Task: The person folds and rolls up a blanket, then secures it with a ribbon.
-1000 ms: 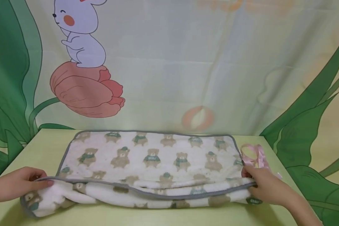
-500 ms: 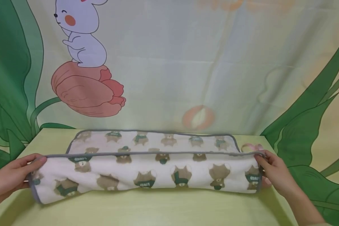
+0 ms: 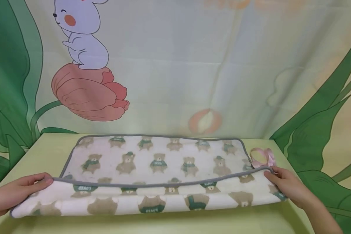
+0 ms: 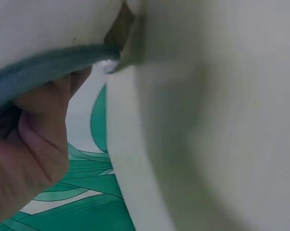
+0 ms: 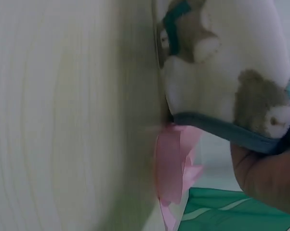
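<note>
A white fleece blanket [image 3: 158,164] with brown bears and a grey border lies across the table, its near part folded up toward the middle. At the left end of the folded edge my left hand [image 3: 24,190] pinches the border between thumb and fingers. My right hand [image 3: 289,185] pinches the opposite corner, held slightly higher. Between the hands the grey edge sags a little. In the left wrist view the left hand [image 4: 36,139] is partly covered by the blanket edge [image 4: 53,65]. The right wrist view shows the right hand [image 5: 270,178] gripping the blanket corner [image 5: 260,106].
A pink ribbon [image 3: 269,158] lies on the table just right of the blanket, behind the right hand. The pale table [image 3: 163,224] shows in front of the fold. Behind it hangs a curtain [image 3: 169,81] printed with a rabbit, a tulip and green leaves.
Both hands raised the near edge away from me, then came back down and toward me. The blanket's far part shows more again, and so does the pink ribbon.
</note>
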Motion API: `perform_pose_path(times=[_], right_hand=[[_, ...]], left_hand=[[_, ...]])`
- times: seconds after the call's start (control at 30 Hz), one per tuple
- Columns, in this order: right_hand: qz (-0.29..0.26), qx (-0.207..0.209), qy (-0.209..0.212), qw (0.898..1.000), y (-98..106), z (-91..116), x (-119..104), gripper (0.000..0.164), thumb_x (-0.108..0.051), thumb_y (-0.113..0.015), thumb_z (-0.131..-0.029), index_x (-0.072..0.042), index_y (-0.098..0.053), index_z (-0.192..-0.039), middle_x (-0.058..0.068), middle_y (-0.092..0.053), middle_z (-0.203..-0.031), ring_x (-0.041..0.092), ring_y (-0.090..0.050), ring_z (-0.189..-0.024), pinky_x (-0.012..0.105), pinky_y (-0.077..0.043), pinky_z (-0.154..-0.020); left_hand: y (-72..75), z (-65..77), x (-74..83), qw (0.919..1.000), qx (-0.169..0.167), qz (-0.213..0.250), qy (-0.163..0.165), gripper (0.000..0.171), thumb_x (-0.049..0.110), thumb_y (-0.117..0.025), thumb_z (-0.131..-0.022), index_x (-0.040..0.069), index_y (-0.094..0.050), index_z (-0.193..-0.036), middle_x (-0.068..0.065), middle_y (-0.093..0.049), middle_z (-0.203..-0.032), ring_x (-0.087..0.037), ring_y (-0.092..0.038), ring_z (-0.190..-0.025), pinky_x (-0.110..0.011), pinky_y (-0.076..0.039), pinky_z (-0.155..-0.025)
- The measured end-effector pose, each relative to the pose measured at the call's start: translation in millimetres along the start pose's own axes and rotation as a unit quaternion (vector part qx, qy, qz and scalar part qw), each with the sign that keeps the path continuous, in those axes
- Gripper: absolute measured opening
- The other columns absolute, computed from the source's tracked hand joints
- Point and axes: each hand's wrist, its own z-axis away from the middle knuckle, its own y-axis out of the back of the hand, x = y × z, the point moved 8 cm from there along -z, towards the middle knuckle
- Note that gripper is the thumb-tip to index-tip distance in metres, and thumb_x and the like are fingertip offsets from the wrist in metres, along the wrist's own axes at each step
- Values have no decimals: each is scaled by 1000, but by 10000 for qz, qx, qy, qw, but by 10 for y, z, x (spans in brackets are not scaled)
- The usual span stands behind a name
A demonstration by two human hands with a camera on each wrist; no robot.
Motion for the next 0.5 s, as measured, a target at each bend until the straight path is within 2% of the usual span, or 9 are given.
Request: perform_pose_path(times=[0.1,0.17,0.23,0.3,0.33,0.4,0.5], right_hand=[[115,-669,-85,9977,-52,36,88,51,-29,-45,-112,15,-44,-137,14,-61,-110,17,-59,-93,31,-51,-77],[166,-977,-34,9951,-85,59,118,43,-27,-45,-112,12,-51,-129,13,-61,-106,20,-59,-92,33,-50,-76],[209,-1134,22,9933,-105,77,134,37,-24,-45,-112,11,-54,-120,13,-61,-100,22,-60,-87,34,-50,-74],[324,-1170,48,9926,-106,90,145,37,-22,-44,-112,11,-55,-121,11,-61,-101,21,-59,-89,33,-49,-75],[369,-1178,55,9923,-103,95,147,38,-21,-44,-112,13,-55,-124,11,-61,-103,21,-59,-91,32,-49,-76],[452,-1183,46,9919,-99,103,149,39,-19,-44,-112,16,-54,-126,12,-61,-104,21,-58,-93,31,-48,-77],[559,-1242,-7,9907,-95,107,150,41,-19,-43,-112,18,-52,-129,13,-62,-109,22,-57,-97,32,-48,-78]], left_hand=[[-104,-25,-74,9989,-463,-29,46,42,34,-41,-113,-4,-54,-124,-8,-62,-112,-18,-61,-98,-31,-51,-79],[-143,-36,-117,9980,-624,10,85,44,33,-41,-113,-6,-54,-125,-8,-64,-114,-18,-61,-98,-30,-51,-79],[-168,-36,-146,9973,-729,9,112,47,33,-41,-113,-10,-53,-128,-10,-64,-118,-18,-61,-101,-30,-51,-80],[-189,-27,-165,9966,-808,-68,161,51,33,-41,-113,-14,-49,-133,-17,-63,-124,-23,-61,-108,-30,-51,-83],[-192,-20,-175,9965,-773,-209,233,56,34,-41,-113,-17,-45,-137,-24,-60,-129,-29,-59,-115,-33,-50,-86],[-204,-2,-195,9955,-719,-501,370,66,35,-42,-113,-24,-36,-141,-37,-49,-139,-46,-49,-128,-42,-47,-97],[-230,23,-240,9920,-618,-864,676,78,39,-45,-111,-30,-26,-142,-47,-29,-147,-64,-22,-137,-61,-36,-106]])
